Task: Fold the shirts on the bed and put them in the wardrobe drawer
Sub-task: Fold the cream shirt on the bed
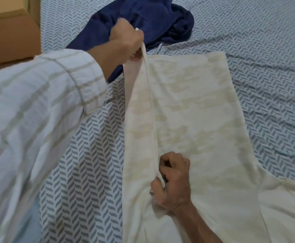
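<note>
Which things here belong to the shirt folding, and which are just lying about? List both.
Job: cream shirt, pinched along its raised fold by the left hand and right hand; navy shirt, crumpled, unfolded; bed.
Lying about: cardboard box.

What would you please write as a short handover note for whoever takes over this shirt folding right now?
Left hand pinches the far end of the cream shirt's lifted left edge; right hand pinches the same edge at the near end.
Cream shirt lies flat on the bed, side fold just begun.
Navy shirt lies crumpled beyond it, unfolded.
Left: finish this fold, fold the navy shirt, put both in the drawer, which is out of view.
</note>
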A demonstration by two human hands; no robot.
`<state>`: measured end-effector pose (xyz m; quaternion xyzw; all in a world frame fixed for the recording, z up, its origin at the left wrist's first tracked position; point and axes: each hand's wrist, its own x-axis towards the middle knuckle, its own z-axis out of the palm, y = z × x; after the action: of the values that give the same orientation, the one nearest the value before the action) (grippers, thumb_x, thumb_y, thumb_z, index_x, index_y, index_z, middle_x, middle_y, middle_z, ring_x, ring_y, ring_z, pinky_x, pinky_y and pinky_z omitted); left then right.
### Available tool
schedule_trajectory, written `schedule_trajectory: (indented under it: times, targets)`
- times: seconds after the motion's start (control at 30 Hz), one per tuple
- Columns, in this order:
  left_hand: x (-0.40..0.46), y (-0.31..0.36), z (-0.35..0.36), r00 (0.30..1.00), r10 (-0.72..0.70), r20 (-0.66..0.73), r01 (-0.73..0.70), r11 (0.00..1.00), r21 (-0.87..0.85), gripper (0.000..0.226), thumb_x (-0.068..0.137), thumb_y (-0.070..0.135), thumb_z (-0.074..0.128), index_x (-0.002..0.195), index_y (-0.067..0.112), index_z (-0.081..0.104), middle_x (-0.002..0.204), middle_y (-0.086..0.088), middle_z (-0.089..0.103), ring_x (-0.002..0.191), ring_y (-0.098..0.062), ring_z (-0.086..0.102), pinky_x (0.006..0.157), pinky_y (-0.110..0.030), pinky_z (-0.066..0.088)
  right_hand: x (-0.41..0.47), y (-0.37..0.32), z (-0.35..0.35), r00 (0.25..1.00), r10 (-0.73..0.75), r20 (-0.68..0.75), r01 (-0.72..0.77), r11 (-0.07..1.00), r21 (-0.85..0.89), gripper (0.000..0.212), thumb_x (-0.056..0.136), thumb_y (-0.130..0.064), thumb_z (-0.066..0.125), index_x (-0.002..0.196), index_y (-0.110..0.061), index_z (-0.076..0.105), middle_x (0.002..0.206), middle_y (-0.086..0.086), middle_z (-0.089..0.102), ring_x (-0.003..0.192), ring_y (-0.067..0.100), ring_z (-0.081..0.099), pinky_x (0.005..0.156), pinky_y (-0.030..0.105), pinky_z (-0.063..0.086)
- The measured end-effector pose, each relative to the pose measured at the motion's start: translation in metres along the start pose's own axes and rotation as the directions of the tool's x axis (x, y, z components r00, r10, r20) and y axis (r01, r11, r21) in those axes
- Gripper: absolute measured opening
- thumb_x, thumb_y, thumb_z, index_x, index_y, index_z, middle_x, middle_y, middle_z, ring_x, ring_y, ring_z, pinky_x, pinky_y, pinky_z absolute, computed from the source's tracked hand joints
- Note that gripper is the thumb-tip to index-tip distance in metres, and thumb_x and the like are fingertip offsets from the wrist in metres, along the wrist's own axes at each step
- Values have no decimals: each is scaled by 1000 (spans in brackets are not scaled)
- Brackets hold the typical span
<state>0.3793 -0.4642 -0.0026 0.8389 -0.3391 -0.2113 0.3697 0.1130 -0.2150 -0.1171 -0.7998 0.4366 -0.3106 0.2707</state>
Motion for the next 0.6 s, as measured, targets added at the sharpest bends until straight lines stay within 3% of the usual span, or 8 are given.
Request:
schedule_trajectory:
  times: [0.07, 0.17, 0.23, 0.33, 0.43, 0.5, 0.6]
  targets:
    - [-1, -2, 22, 998, 2, 70, -2, 1000, 1, 31, 84, 34, 64, 89, 3, 66, 79, -8, 68, 70, -26, 70, 59, -37, 60, -1, 1, 1, 1000, 2, 0, -2, 1000, -17, 25, 60, -33, 52, 50, -12, 44, 78, -5, 48, 75, 15, 44, 73, 37, 32]
    - [-3, -12, 49, 973, -50, 227, 59, 998, -33, 37, 88, 38, 66, 89, 1, 70, 82, -13, 73, 70, -28, 73, 56, -40, 62, -1, 2, 3, 1000, 0, -5, 0, 999, -45, 25, 61, -33, 52, 50, -13, 43, 75, -5, 47, 72, 16, 43, 71, 37, 32]
    - [-5, -18, 57, 962, -44, 269, 51, 999, -20, 45, 92, 45, 62, 90, 1, 73, 79, -12, 75, 65, -22, 71, 63, -35, 64, -1, 2, 4, 1000, 0, -11, 0, 999, -51, 24, 61, -32, 52, 51, -13, 43, 75, -5, 47, 72, 16, 43, 72, 37, 32]
    - [-15, -21, 47, 953, -16, 302, 47, 994, -95, 45, 94, 48, 58, 95, 5, 72, 83, -9, 76, 67, -17, 69, 77, -34, 63, 0, 1, 3, 1000, -11, -15, 10, 999, -44, 21, 60, -30, 53, 52, -14, 42, 76, -4, 47, 73, 16, 44, 72, 35, 32]
    - [-51, -31, 17, 953, 49, 298, 4, 985, -175, 34, 89, 49, 57, 94, 17, 66, 95, -2, 71, 83, -17, 68, 89, -39, 59, -1, -3, 2, 1000, -6, 5, 6, 999, -33, 20, 60, -29, 54, 55, -17, 40, 79, -3, 46, 74, 18, 45, 74, 34, 28]
    - [-89, -53, -3, 969, 85, 233, -60, 992, -112, 31, 89, 46, 57, 105, 21, 65, 104, 1, 69, 95, -19, 67, 88, -38, 57, -1, -4, -1, 999, 21, 27, -20, 999, -39, 21, 61, -32, 55, 57, -19, 38, 81, -3, 45, 76, 19, 46, 75, 33, 27]
    - [-171, -99, -37, 974, 55, 221, -58, 998, 6, 29, 93, 39, 61, 116, 21, 59, 100, -1, 67, 91, -22, 64, 80, -32, 52, -3, -10, -7, 997, 51, 61, -47, 997, -59, 28, 63, -36, 59, 55, -16, 40, 82, -2, 44, 73, 22, 47, 75, 36, 34]
